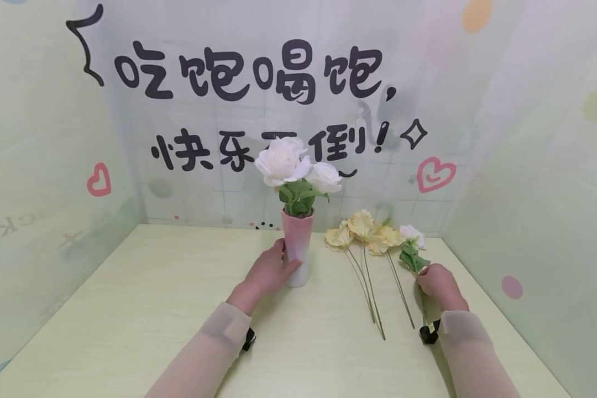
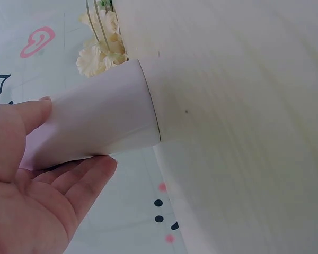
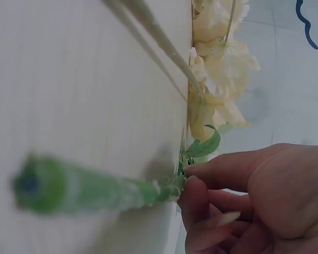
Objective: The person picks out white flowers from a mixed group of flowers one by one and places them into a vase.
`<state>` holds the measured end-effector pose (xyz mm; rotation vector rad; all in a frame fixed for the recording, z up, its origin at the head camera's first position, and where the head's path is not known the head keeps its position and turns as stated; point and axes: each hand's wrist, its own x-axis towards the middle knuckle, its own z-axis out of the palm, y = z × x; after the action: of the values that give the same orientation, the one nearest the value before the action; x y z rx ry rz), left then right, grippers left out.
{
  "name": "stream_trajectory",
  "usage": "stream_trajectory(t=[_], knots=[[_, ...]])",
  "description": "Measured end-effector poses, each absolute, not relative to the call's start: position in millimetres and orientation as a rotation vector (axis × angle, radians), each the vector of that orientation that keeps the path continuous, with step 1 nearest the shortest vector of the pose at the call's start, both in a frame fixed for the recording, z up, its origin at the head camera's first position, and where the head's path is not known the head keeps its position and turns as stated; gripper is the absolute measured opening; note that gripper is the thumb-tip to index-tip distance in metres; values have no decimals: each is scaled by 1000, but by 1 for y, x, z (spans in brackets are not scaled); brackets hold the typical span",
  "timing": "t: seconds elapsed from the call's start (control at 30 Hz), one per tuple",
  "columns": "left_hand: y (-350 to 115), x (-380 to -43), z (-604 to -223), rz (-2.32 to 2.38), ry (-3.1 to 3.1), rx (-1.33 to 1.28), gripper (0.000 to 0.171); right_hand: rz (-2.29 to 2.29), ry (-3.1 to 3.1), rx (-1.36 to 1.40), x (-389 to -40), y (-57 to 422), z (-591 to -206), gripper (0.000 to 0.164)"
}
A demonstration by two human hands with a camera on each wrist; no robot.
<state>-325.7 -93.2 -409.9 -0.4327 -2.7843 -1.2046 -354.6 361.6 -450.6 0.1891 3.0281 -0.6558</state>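
Observation:
My left hand (image 1: 271, 271) holds the pink-and-white vase (image 1: 297, 237) low on its body, thumb on the near side and fingers round the far side. The vase stands upright on the table with two white artificial roses (image 1: 282, 160) and green leaves in it. On the right, my right hand (image 1: 440, 284) pinches the green stem (image 3: 106, 188) of another white rose (image 1: 413, 236) between thumb and forefinger, just below its leaves. That stem's cut end points toward the right wrist camera.
Several pale yellow artificial flowers (image 1: 362, 224) lie on the table between the vase and my right hand, thin stems pointing toward me. A printed backdrop (image 1: 298, 22) with dark lettering closes off the rear of the pale wooden table (image 1: 129, 309), with curtain-like sides.

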Motion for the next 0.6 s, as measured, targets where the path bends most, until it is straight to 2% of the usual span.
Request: stream_trajectory(t=[0.13, 0.3, 0.6], knots=[[-93, -326, -410, -1209, -2794, -426, 72, -758, 2976, 212, -342, 351, -438, 38], [-93, -326, -411, -1202, -2803, -432, 72, -845, 2950, 291, -322, 332, -413, 29], [-93, -327, -411, -1211, -2801, -420, 74, -910, 3019, 281, -321, 323, -395, 28]])
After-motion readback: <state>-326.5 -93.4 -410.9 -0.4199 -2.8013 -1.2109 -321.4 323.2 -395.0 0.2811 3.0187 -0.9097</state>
